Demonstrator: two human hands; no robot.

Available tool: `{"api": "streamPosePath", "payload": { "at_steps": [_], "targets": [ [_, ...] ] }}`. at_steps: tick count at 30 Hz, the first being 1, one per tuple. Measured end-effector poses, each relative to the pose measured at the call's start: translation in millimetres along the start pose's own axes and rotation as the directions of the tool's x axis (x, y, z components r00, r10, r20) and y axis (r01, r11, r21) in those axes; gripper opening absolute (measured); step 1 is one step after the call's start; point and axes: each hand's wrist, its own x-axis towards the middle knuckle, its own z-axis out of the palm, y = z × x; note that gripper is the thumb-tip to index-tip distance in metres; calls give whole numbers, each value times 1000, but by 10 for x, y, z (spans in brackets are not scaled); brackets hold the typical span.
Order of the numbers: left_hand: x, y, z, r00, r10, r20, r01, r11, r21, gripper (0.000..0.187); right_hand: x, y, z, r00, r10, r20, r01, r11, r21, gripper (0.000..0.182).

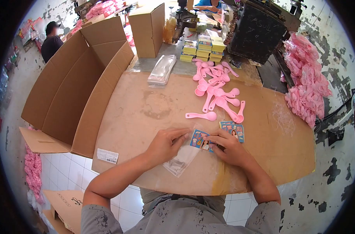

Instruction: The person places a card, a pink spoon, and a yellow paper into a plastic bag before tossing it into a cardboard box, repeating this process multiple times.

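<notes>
My left hand (167, 144) is at the left of a clear plastic bag (179, 165), with thumb and fingers pinched at the bag's upper edge. In my right hand (229, 147), a blue printed card (198, 139) is held by the fingers, its left end at the mouth of the bag. Beside that hand lie more blue cards (240, 134), partly covered by it. Just beyond, a pink plastic spoon (201, 116) lies crosswise on the cardboard-covered table (138, 132). A loose heap of pink spoons (222, 103) spreads behind it.
A stack of clear bags (162, 70) lies toward the back, near stacks of cards (204, 45). A large open carton (74, 84) stands left; bagged pink items (306, 78) hang right. Another person (51, 43) is at far left, and someone's blue sleeve (208, 3) shows behind.
</notes>
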Motion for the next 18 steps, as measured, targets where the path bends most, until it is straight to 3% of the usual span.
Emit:
{"api": "streamPosePath", "payload": {
  "at_steps": [5, 6, 8, 10, 13, 16, 18],
  "targets": [
    [67, -25, -25, 969, 178, -173, -179, 984, 11, 21, 16, -24, 23, 999, -37, 1, 37, 998, -59, 34],
    [61, -27, -37, 990, 27, -135, -51, 983, -176, 20, 24, -44, 21, 999, -42, -1, 42, 998, -54, 33],
    [40, -40, -80, 970, -244, 21, 222, 837, -500, 19, 28, -89, -5, 1000, 19, -13, -19, 1000, 7, 32],
    [63, 14, -142, 964, -241, 112, 260, 772, -580, 20, 19, -133, -53, 988, 152, -15, -149, 982, 119, 32],
    [48, 66, -134, 950, -256, 180, 313, 740, -596, 23, 43, -100, -39, 965, 156, -211, -94, 956, 278, 32],
    [40, 86, -94, 937, -293, 192, 350, 756, -554, 24, 13, -99, -10, 893, 320, -317, -122, 849, 514, 38],
    [35, 77, -82, 932, -308, 191, 362, 757, -543, 24, -27, -43, -39, 918, 269, -293, -102, 871, 481, 39]
  ]
}}
